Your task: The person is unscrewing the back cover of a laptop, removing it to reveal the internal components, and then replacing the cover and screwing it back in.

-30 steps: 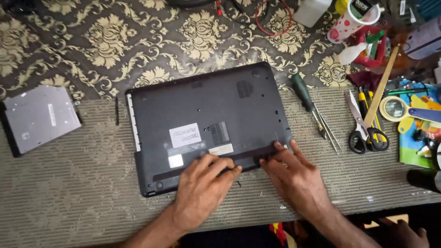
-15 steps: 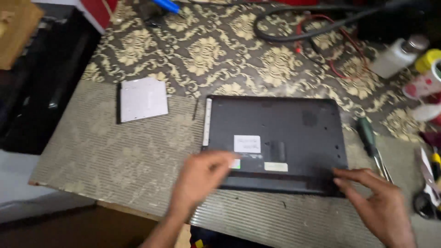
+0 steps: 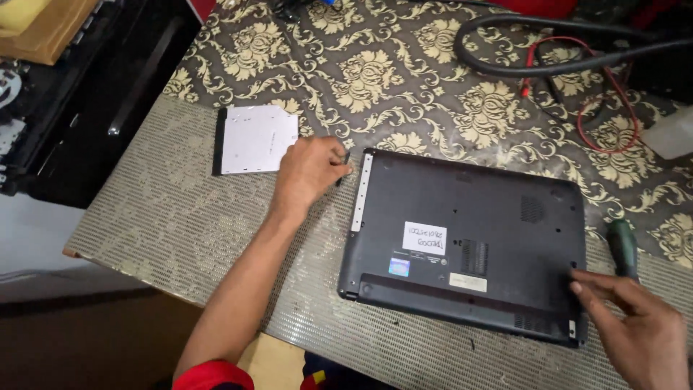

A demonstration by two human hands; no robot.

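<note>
Right hand (image 3: 639,325) at the near right corner of the laptop (image 3: 462,245); fingers extended, tips resting on the laptop's edge near its right corner, nothing enclosed in the grip. Laptop lies bottom-up on the mesh mat (image 3: 159,224), near the table's front edge, white label and small stickers visible on its base. A green-handled screwdriver (image 3: 622,249) lies just beside the laptop's right side, close above the right hand, not touched by it.

Left arm reaches forward across the mat. Left hand (image 3: 310,172) sits just off the laptop's left edge, fingers curled and pinched on a small dark tool (image 3: 342,173); too small to tell what kind. The hand does not touch the laptop.

Just left of the left hand, a flat silver drive (image 3: 256,139) lies on the mat's far edge, apart from the laptop.

Farther back: patterned cloth (image 3: 404,72) covers the table. On it, at far right, a black hose (image 3: 548,68) and red wire (image 3: 613,108) loop.
</note>
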